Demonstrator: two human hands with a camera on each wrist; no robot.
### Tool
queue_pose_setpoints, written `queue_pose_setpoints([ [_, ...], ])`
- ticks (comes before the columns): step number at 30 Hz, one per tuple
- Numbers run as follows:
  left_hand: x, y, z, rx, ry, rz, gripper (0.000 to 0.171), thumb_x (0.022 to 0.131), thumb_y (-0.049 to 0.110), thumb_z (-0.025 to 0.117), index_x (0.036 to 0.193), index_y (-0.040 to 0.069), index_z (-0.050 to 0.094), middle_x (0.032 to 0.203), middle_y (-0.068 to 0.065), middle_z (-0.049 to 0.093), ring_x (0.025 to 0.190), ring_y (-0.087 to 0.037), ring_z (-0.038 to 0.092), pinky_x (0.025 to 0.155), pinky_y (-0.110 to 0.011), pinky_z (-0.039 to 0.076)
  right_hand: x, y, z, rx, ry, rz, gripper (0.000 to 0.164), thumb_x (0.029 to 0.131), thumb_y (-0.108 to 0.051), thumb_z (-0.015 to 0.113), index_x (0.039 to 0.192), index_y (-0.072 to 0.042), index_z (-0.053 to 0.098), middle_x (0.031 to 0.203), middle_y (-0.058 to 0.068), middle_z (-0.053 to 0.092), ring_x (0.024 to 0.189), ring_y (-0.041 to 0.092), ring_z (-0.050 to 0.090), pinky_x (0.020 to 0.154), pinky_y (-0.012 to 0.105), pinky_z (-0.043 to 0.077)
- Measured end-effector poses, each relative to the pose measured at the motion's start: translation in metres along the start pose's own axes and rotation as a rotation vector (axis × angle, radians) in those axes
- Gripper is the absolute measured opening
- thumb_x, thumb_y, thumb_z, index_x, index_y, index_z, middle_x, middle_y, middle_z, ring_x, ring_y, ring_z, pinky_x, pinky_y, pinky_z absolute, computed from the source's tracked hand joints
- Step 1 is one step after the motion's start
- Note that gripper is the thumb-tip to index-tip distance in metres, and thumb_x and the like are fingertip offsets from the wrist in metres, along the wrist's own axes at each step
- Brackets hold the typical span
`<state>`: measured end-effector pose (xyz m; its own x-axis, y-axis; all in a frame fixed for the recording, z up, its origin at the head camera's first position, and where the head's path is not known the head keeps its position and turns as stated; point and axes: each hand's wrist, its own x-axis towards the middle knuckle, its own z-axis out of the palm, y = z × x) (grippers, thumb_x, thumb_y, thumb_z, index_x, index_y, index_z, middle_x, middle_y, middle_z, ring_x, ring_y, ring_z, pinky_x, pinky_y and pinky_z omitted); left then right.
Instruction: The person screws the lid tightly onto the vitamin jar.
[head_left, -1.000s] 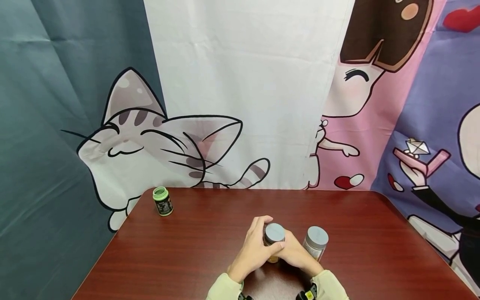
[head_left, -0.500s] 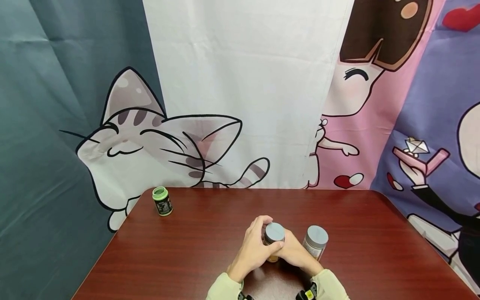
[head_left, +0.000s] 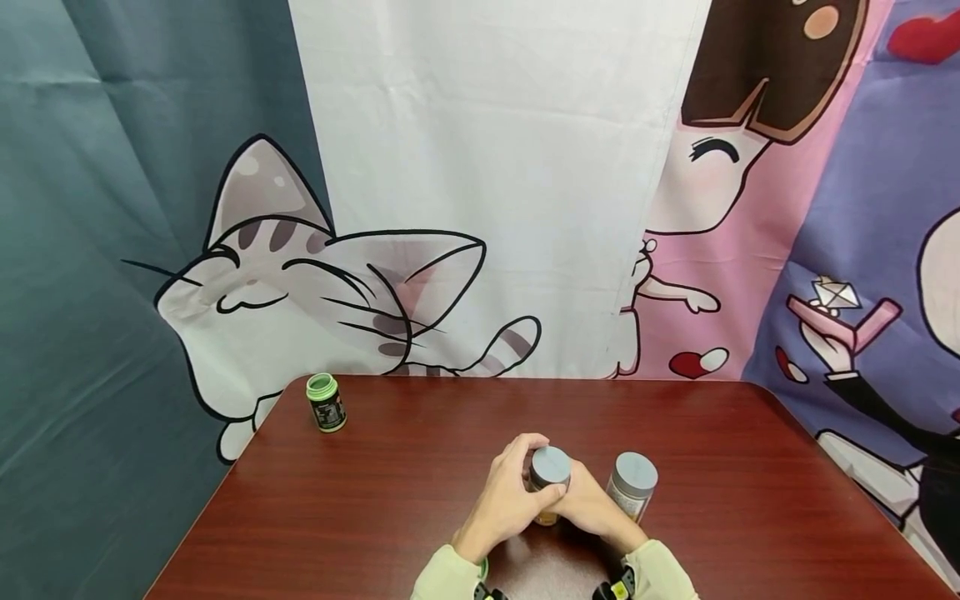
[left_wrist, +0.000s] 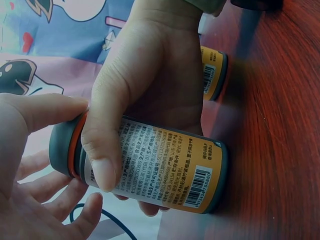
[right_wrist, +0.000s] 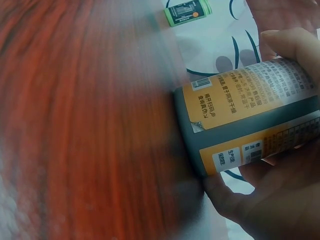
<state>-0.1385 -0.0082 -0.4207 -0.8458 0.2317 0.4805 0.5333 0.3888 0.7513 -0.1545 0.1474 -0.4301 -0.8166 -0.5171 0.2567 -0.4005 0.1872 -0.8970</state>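
A supplement jar (left_wrist: 165, 165) with a grey lid (head_left: 551, 465) and a yellow-and-white label stands at the middle front of the table between both hands. Its body is in the grip of my right hand (head_left: 592, 504), whose thumb lies across the printed label in the left wrist view. My left hand (head_left: 510, 497) holds the lid, thumb and fingers bent around its edge. Under the lid an orange ring shows in the left wrist view. In the right wrist view the jar's base is close over the tabletop (right_wrist: 100, 125).
A second grey-lidded jar (head_left: 632, 486) stands just right of the right hand. At the table's far left corner is a small black jar (head_left: 326, 403) with a green open neck. A printed cloth (head_left: 487, 167) hangs behind the table. A sliver of green shows beside the left cuff.
Almost nothing differs: both hands keep their hold on the jar at the same spot. A sliver of green now shows more clearly beside the left cuff.
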Motion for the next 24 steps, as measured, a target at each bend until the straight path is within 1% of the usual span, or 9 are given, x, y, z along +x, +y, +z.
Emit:
queue_pose_setpoints([
  [2, 0.0, 0.0, 0.0, -0.004, -0.001, 0.009, 0.051, 0.072, 0.02, 0.075, 0.116, 0.019, 0.05, 0.107, 0.004, 0.056, 0.089, -0.007, 0.053, 0.074, -0.024, 0.047, 0.0, 0.003, 0.0, 0.001, 0.0, -0.007, 0.045, 0.078, -0.008, 0.07, 0.115, 0.009, 0.052, 0.106, 0.019, 0.061, 0.092, 0.004, 0.056, 0.081, 0.023, 0.045],
  [5, 0.001, 0.0, 0.0, -0.015, 0.0, 0.009, 0.051, 0.072, 0.018, 0.075, 0.116, 0.019, 0.05, 0.106, 0.003, 0.056, 0.088, -0.007, 0.053, 0.073, -0.024, 0.047, 0.002, 0.015, 0.0, 0.002, 0.006, -0.015, 0.046, 0.078, -0.008, 0.07, 0.117, 0.009, 0.052, 0.107, 0.018, 0.061, 0.093, 0.005, 0.056, 0.081, 0.023, 0.045],
  [9, 0.002, 0.0, 0.0, -0.018, 0.0, 0.005, 0.05, 0.072, 0.017, 0.075, 0.116, 0.019, 0.05, 0.105, 0.003, 0.057, 0.088, -0.008, 0.053, 0.073, -0.025, 0.048, 0.004, 0.031, -0.001, -0.005, 0.013, -0.014, 0.047, 0.078, -0.009, 0.071, 0.119, 0.003, 0.052, 0.109, 0.013, 0.061, 0.094, 0.006, 0.056, 0.082, 0.023, 0.045],
  [12, 0.001, 0.0, 0.0, -0.013, -0.003, 0.003, 0.05, 0.072, 0.018, 0.074, 0.116, 0.019, 0.05, 0.106, 0.003, 0.057, 0.089, -0.007, 0.054, 0.073, -0.025, 0.047, 0.004, 0.036, -0.001, 0.005, 0.012, -0.013, 0.047, 0.077, -0.011, 0.071, 0.12, -0.001, 0.053, 0.109, 0.01, 0.061, 0.095, 0.007, 0.056, 0.083, 0.024, 0.045],
  [15, 0.0, 0.0, 0.0, -0.02, -0.011, -0.006, 0.051, 0.072, 0.018, 0.074, 0.117, 0.019, 0.049, 0.107, 0.002, 0.057, 0.091, -0.008, 0.054, 0.074, -0.024, 0.047, 0.005, 0.036, -0.002, 0.022, 0.007, -0.019, 0.048, 0.077, -0.013, 0.072, 0.12, -0.003, 0.054, 0.11, 0.01, 0.061, 0.096, 0.008, 0.056, 0.083, 0.025, 0.045],
  [18, 0.0, 0.0, 0.0, -0.039, -0.014, -0.018, 0.057, 0.073, 0.018, 0.073, 0.122, 0.02, 0.046, 0.111, 0.0, 0.056, 0.094, -0.009, 0.054, 0.076, -0.024, 0.046, 0.005, 0.036, -0.002, 0.031, 0.006, -0.018, 0.049, 0.076, -0.013, 0.073, 0.12, -0.003, 0.054, 0.109, 0.009, 0.061, 0.095, 0.009, 0.057, 0.083, 0.025, 0.045],
  [21, 0.0, 0.0, 0.001, -0.047, -0.013, -0.042, 0.066, 0.072, 0.021, 0.075, 0.128, 0.024, 0.039, 0.116, 0.002, 0.055, 0.1, -0.01, 0.053, 0.079, -0.026, 0.046, 0.006, 0.036, -0.002, 0.021, 0.009, -0.03, 0.048, 0.076, -0.014, 0.073, 0.119, -0.002, 0.055, 0.108, 0.008, 0.062, 0.096, 0.009, 0.057, 0.083, 0.025, 0.045],
  [24, 0.0, 0.0, 0.003, -0.034, -0.017, -0.071, 0.075, 0.071, 0.028, 0.077, 0.132, 0.029, 0.034, 0.122, 0.006, 0.049, 0.107, -0.012, 0.05, 0.085, -0.03, 0.043, 0.005, 0.037, -0.001, -0.025, 0.014, -0.066, 0.044, 0.078, -0.014, 0.071, 0.119, -0.004, 0.055, 0.108, 0.006, 0.062, 0.097, 0.008, 0.057, 0.083, 0.025, 0.045],
])
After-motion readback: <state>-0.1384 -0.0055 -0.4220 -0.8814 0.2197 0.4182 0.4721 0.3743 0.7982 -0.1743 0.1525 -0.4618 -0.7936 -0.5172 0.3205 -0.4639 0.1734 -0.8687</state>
